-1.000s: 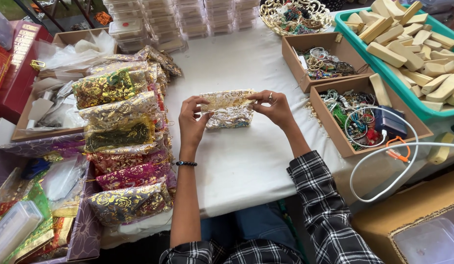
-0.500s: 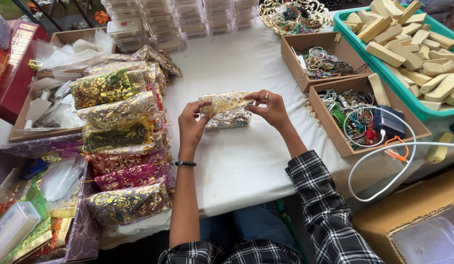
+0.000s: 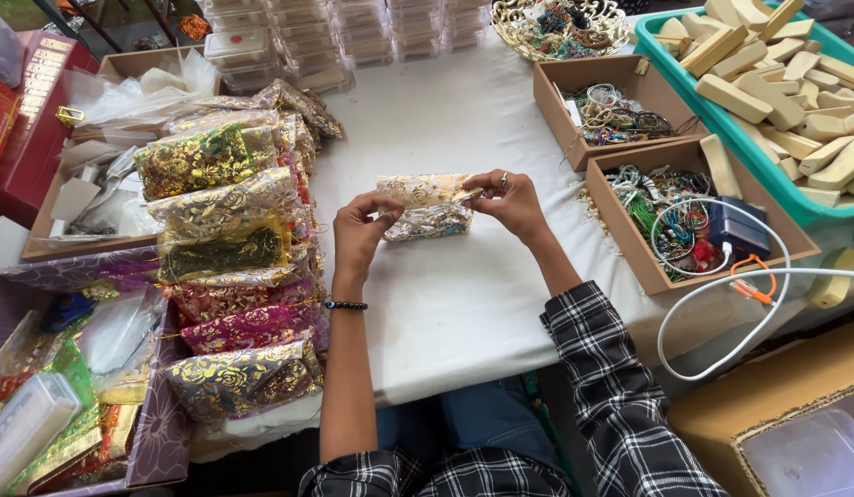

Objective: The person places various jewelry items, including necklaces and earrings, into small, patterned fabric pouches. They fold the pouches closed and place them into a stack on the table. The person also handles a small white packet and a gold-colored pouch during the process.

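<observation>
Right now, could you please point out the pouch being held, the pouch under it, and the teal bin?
held pouch point(image 3: 420, 190), head view, middle of its gold-patterned face.
lower pouch point(image 3: 429, 223), head view, its exposed front.
teal bin point(image 3: 756, 158), head view, its near rim.

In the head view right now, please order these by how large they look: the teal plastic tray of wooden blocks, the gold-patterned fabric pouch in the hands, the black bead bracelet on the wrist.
1. Teal plastic tray, although partly cut off.
2. Gold-patterned fabric pouch.
3. Black bead bracelet.
</observation>
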